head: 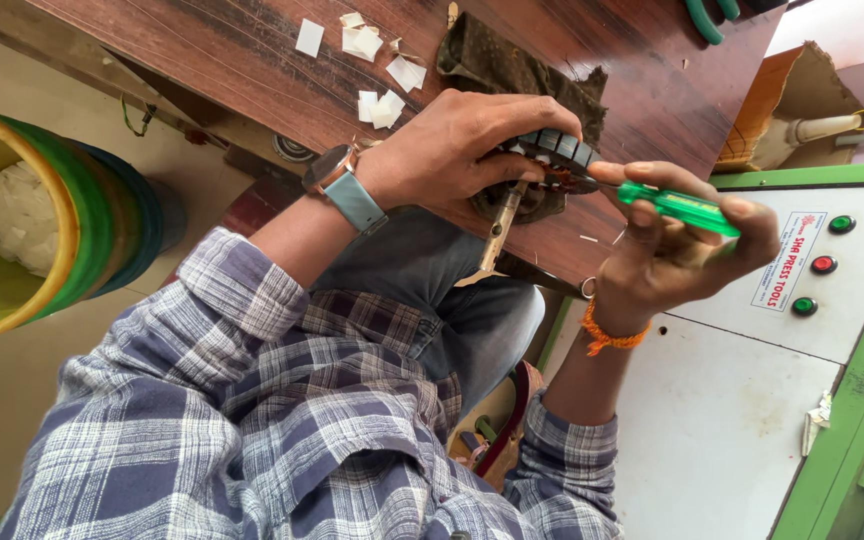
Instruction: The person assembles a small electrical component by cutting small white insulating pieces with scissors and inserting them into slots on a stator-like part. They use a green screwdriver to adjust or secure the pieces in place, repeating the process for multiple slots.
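Plaid-sleeved arms reach to the dark wooden bench [252,60], where the left hand [452,150] wraps a slotted metal motor core [552,150], likely heavy, rigid, best gripped around its body. Right hand [672,250] clasps a green-handled screwdriver [677,205], tip at the slots.

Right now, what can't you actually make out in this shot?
- Head view: the screwdriver tip, hidden where it meets the slotted metal part.
- Most of that part, covered by the left hand.
- The right hand wraps the green handle's end.
- The green-handled pliers, cut off by the top edge.
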A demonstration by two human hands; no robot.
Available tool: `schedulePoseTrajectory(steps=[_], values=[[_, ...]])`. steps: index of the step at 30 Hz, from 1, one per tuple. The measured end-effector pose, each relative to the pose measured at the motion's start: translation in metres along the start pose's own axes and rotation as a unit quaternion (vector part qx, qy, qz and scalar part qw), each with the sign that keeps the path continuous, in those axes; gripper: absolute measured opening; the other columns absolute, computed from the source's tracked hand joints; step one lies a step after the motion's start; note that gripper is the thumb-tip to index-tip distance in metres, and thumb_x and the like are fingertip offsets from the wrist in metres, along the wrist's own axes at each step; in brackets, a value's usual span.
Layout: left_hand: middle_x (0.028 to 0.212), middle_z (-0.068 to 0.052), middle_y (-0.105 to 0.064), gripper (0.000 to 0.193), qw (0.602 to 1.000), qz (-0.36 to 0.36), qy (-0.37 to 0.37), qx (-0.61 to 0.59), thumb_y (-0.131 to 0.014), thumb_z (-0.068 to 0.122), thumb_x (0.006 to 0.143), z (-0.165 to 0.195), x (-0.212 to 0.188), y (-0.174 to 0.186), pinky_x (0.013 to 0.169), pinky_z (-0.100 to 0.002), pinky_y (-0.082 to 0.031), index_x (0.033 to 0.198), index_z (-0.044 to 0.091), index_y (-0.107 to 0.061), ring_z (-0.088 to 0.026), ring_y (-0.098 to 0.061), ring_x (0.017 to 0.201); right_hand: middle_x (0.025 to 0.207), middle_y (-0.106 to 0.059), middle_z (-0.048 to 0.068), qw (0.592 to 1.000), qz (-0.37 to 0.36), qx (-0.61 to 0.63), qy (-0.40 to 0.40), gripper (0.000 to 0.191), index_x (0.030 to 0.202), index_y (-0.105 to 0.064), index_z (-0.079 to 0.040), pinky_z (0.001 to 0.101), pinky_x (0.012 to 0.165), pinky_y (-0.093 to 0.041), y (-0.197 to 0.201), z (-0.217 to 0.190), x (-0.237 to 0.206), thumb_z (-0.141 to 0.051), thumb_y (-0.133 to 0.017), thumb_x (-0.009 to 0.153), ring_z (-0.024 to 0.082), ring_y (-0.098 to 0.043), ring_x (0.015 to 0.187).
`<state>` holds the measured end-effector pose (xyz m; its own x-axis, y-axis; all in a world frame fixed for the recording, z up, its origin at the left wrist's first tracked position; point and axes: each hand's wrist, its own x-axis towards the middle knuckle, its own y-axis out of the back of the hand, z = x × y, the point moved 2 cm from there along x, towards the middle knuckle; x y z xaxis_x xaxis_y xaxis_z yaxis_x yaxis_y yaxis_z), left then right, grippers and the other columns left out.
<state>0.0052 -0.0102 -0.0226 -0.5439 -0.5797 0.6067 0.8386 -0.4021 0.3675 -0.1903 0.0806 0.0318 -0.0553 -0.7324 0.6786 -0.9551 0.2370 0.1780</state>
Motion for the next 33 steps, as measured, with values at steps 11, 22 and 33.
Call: schedulePoseTrajectory(steps=[11,22,33], values=[[0.111,-0.005,-0.075,0.044,0.996,0.031,0.077,0.013,-0.077,0.024,0.095,0.014,0.003,0.000,0.078,-0.041,-0.057,0.134,0.019,-0.056,-0.029,-0.074,0.097,0.122,-0.069,0.025,0.996,0.039,-0.079,0.032,0.053,0.150,-0.029,-0.020,0.0364,0.085,-0.065,-0.013,-0.009,-0.011,-0.005,-0.066,0.115,0.031,-0.075,0.102],[0.104,-0.008,-0.074,0.030,0.991,0.093,0.093,0.024,-0.078,0.012,0.090,0.034,-0.014,-0.009,0.080,-0.042,-0.056,0.117,0.011,-0.063,-0.031,-0.073,0.096,0.095,-0.075,0.013,0.898,0.004,-0.089,-0.432,0.067,0.154,-0.033,-0.012,0.0318,0.059,-0.063,0.056,0.067,-0.009,-0.005,-0.070,0.099,0.024,-0.077,0.071],[0.104,0.000,-0.074,0.032,0.990,0.039,-0.020,0.132,-0.081,0.016,0.089,0.014,0.024,-0.020,0.079,-0.043,-0.051,0.117,0.015,-0.065,-0.024,-0.071,0.098,0.108,-0.073,0.019,0.987,0.071,-0.021,-0.144,0.054,0.138,-0.047,-0.001,0.0385,0.087,-0.068,0.056,-0.027,-0.028,-0.010,-0.084,0.099,0.030,-0.078,0.095]])
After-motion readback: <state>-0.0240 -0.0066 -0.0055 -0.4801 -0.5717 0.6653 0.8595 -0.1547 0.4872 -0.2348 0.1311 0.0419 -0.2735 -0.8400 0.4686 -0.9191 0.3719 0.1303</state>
